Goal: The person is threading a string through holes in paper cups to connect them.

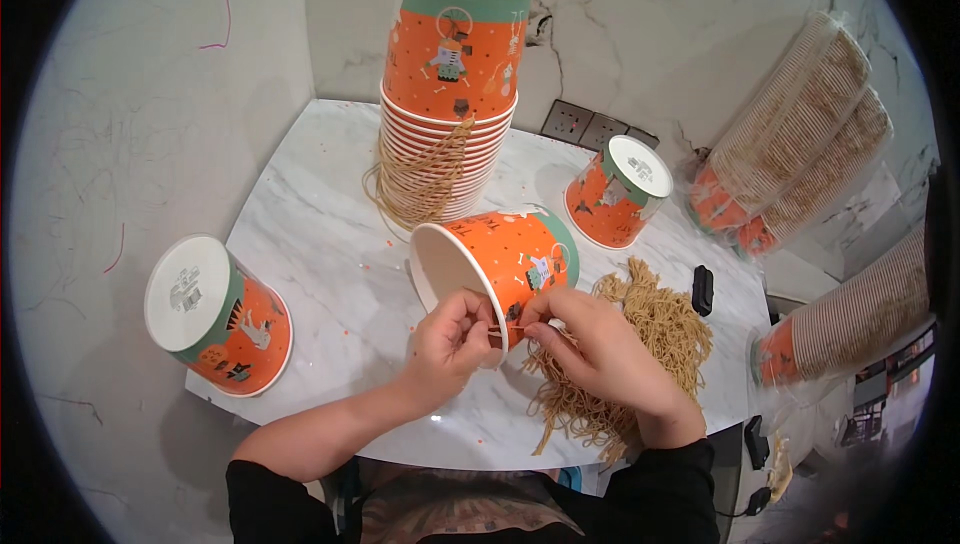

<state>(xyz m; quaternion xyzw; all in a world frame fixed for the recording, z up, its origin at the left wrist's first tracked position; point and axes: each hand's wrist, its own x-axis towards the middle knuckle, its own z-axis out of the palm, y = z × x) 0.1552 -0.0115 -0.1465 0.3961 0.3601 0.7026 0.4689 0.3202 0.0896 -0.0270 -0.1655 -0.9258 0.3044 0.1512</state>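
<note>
An orange paper bucket [510, 254] with a green band lies on its side in front of me, its white-rimmed mouth turned to the left. At the near part of its rim my left hand [450, 344] is closed in a pinch, fingertips on a short piece of thin tan cord at the mouth side. My right hand [590, 349] pinches the cord against the outer wall, close to the rim. The fingers partly hide the cord. Under and beside my right hand spreads a heap of tan cord lengths [665, 329].
Behind the bucket rises a tall stack of nested buckets [455, 64], tan cord loops hanging down its side. Single upturned buckets stand at left [245, 334] and back right [610, 204]. A small black object [703, 290] lies beside the cord heap. Plastic-wrapped bucket stacks [800, 134] lean at right.
</note>
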